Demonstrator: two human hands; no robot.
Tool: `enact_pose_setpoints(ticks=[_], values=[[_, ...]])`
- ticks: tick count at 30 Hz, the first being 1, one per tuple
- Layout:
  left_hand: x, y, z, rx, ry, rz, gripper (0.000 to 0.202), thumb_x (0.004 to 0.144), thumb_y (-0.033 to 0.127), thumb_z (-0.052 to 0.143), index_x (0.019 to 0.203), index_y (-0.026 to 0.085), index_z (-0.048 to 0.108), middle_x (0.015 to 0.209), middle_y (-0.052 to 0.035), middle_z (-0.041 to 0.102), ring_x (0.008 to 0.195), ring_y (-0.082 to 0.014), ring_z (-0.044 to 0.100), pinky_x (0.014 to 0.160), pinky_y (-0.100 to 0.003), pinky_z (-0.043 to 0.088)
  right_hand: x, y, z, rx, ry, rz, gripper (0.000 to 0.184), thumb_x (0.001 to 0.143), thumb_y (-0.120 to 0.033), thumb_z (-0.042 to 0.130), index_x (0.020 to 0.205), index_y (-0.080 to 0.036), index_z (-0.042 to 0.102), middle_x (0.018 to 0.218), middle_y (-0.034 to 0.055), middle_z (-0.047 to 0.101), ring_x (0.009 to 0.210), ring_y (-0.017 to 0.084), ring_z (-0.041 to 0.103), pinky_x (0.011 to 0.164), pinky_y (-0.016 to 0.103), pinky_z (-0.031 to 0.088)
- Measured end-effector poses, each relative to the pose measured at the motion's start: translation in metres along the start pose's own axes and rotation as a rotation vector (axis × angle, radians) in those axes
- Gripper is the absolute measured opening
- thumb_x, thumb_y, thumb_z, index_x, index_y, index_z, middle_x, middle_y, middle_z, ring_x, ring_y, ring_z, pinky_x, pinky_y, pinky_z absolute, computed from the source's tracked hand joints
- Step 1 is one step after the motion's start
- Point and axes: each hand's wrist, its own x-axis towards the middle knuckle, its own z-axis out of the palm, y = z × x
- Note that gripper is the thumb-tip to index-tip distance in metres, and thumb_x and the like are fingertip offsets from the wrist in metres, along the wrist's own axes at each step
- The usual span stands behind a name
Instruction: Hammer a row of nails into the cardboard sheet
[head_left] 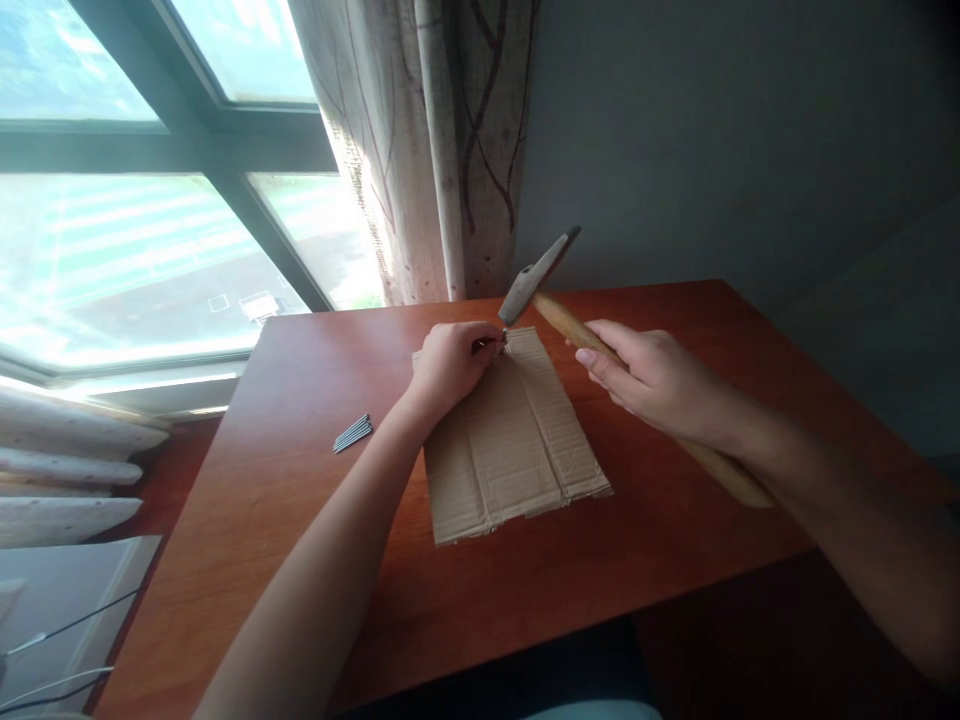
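Note:
My right hand (649, 380) is wrapped round the wooden handle of a hammer (564, 318). The hammer's metal head is tilted, its lower face just above the fingertips of my left hand (459, 360). Those fingers pinch a small nail (505, 335) at the far edge of a piece of cardboard (517, 440); only a bit of the nail shows. The cardboard lies flat on the table, with creases and a torn near edge. To the left of my left forearm, several loose nails (352, 433) lie side by side on the tabletop.
The reddish-brown wooden table (285, 530) reaches to a curtain (480, 150) and a dark wall (712, 150) at the back. A large window (150, 150) is at the left. Cables (67, 625) run by a pale panel at the lower left.

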Motion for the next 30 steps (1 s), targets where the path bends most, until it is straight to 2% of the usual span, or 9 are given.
enact_pose_setpoints(ticks=[15,21,30], values=[[0.0002,0.0015,-0.0007,0.003,-0.016,-0.007,0.019,0.085,0.02,0.059,0.088,0.021,0.077,0.086,-0.004,0.076,0.075,-0.0186,0.066,0.069,-0.028,0.048,0.0071,-0.0047,0.0009,-0.089,-0.027,0.008,0.022,0.097,-0.032,0.045,0.077,-0.023,0.041,0.06,-0.0029,0.05,0.052,0.012,0.045,0.057,0.028,0.028],[0.0007,0.0009,-0.0005,0.002,-0.015,0.002,0.02,0.085,0.02,0.058,0.089,0.021,0.077,0.086,-0.0041,0.076,0.074,-0.0179,0.066,0.07,-0.027,0.048,0.0063,-0.008,0.0016,-0.091,0.014,0.013,0.022,0.097,-0.033,0.044,0.077,-0.023,0.039,0.058,-0.0035,0.047,0.051,0.013,0.044,0.056,0.028,0.026],[0.0015,0.0032,-0.0033,0.002,-0.033,-0.012,0.019,0.085,0.019,0.06,0.088,0.02,0.078,0.085,-0.0036,0.076,0.072,-0.018,0.065,0.067,-0.027,0.047,0.007,-0.0022,0.0094,-0.125,-0.016,0.001,0.022,0.097,-0.03,0.044,0.078,-0.023,0.038,0.06,-0.0038,0.047,0.05,0.012,0.041,0.055,0.027,0.026]])
